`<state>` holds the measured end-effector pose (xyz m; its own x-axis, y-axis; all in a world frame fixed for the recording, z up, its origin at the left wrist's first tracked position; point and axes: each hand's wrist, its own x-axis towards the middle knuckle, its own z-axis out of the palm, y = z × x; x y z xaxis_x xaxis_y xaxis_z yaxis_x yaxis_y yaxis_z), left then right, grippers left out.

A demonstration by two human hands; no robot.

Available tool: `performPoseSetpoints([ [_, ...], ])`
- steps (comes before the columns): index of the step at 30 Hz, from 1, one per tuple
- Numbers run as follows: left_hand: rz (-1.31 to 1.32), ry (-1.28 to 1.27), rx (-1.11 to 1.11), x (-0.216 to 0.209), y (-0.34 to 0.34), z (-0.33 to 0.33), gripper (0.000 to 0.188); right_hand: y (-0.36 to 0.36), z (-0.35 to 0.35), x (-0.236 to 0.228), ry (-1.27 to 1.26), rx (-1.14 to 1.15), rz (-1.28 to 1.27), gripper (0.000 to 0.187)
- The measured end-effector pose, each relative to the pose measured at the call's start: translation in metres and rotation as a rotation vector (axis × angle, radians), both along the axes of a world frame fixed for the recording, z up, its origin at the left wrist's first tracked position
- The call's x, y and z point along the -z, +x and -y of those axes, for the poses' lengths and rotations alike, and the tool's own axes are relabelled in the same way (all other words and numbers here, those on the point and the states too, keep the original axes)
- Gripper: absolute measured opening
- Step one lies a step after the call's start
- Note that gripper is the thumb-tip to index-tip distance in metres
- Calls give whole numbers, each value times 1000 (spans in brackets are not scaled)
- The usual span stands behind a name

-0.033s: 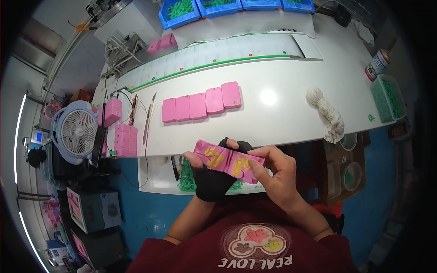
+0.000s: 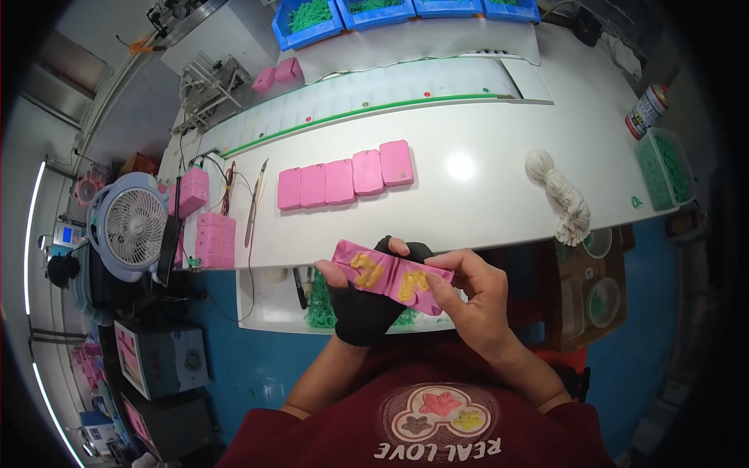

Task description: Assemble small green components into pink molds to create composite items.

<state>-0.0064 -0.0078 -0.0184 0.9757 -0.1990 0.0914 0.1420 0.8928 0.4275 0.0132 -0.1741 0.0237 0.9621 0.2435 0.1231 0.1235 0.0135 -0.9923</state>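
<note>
**Two-Handed Support of the Pink Slab**

The pink slab [image 2: 392, 274] is between the two hands, at the near edge of the desk [image 2: 468, 207]. Its face with two yellow shapes [image 2: 367, 270] is turned up; a dark crease crosses it between them.

Hand state: the left hand [image 2: 365, 313], in a black fingerless glove, grasps the slab from beneath, thumb at the left end. The right hand [image 2: 477, 300] pinches the right end, thumb close to the nearer yellow shape.

Handling: the slab is probably flexible. Let the left palm carry the load and apply light, even pressure at both ends. Place the right thumb on the pink margin; pressure on the yellow could distort it. Confine any bending to the crease.

Surroundings: below the hands, a white tray [image 2: 265, 313] holds green pieces [image 2: 318, 306]. Beyond the hands, five pink blocks [image 2: 339, 181] form a row. To their far right lies a bundled cloth [image 2: 557, 195].

Obstructions: left of the hands, a slim pointed tool [image 2: 254, 204] lies beside a thin cable [image 2: 252, 292] that hangs over the desk edge. Sideways reach on that side could snag it.
</note>
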Motion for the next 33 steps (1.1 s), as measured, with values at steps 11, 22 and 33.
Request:
performPoseSetpoints([
  [11,5,-10,0,0,2,-1,96,2,-1,0,-1,-4,1,20],
  [22,-52,93,-38,-2,1,-1,97,3,-2,-2,3,1,12,22],
  [33,-30,304,-116,-14,-1,10,101,5,-1,-8,87,-46,-81,25],
])
